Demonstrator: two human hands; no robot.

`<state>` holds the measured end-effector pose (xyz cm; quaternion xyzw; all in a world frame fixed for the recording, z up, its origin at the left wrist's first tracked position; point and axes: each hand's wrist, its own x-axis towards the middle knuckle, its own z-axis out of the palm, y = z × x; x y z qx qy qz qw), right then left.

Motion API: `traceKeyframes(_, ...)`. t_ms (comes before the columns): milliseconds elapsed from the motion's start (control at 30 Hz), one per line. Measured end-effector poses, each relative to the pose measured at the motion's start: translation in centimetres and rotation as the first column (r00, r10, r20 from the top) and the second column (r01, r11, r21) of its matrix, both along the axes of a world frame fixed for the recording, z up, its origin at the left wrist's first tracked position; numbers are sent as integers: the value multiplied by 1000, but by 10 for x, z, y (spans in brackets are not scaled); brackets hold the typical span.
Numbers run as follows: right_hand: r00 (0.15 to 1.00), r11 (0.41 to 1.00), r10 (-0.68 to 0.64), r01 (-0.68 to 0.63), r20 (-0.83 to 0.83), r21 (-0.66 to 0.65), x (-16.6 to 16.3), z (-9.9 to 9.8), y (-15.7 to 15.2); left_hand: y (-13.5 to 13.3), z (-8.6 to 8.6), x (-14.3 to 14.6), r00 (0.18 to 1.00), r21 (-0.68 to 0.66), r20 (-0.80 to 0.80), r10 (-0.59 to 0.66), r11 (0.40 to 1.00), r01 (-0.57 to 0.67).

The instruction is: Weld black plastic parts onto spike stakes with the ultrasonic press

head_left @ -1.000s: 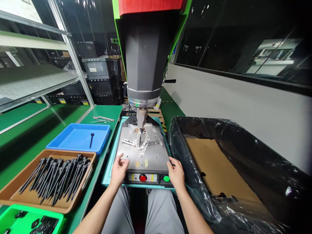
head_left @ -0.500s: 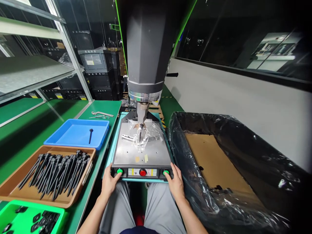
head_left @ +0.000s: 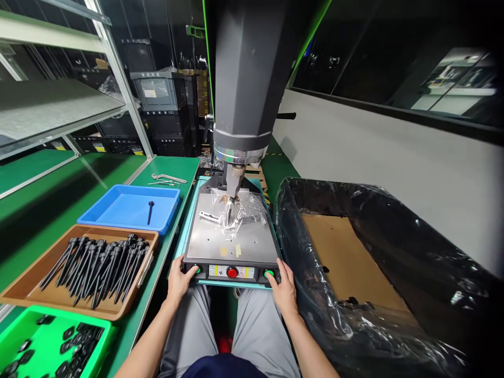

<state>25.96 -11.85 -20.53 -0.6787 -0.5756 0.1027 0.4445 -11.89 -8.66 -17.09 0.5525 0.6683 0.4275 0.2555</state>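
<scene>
My left hand [head_left: 178, 283] rests on the left front corner of a benchtop press machine, its thumb on a green button [head_left: 198, 269]. At the opposite corner, my right hand [head_left: 285, 291] has its thumb on the other green button [head_left: 269, 273]. Both hands have their fingers extended along the sides of the base, thumbs apart. A red button [head_left: 232, 272] sits between them. Above the metal plate [head_left: 205, 247] hangs the machine's grey head [head_left: 246, 89], its tapered tool [head_left: 234, 181] lowered onto clear plastic film [head_left: 252, 207]. The film partly hides a dark part beneath the tool.
On the green bench at left are a blue tray [head_left: 118, 202] with one black bolt-like part [head_left: 150, 212], a brown tray [head_left: 27, 286] of long black parts, a green tray [head_left: 43, 341] of small black pieces, and wrenches [head_left: 169, 178]. A plastic-lined bin [head_left: 289, 231] stands at right.
The view has shifted slightly, so the machine and trays appear a little higher and the trays farther right. Both hands stay at the buttons; the tool remains lowered.
</scene>
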Motion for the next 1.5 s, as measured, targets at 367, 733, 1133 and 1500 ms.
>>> traceKeyframes(367,1000,1000,16,-16,-18,-25,-4,4,-2,-7,9,1,995,-53,81,60,997,-55)
traceKeyframes(733,998,1000,-6,4,-58,-29,-5,3,-1,30,84,64,962,137,270,-49,990,12)
traceKeyframes(1133,998,1000,-10,8,-61,-27,-2,-2,-1,167,157,86,968,285,230,-98,958,29)
traceKeyframes(1500,998,999,-38,38,-47,10,-3,-8,2,192,147,85,954,319,-46,-296,901,295)
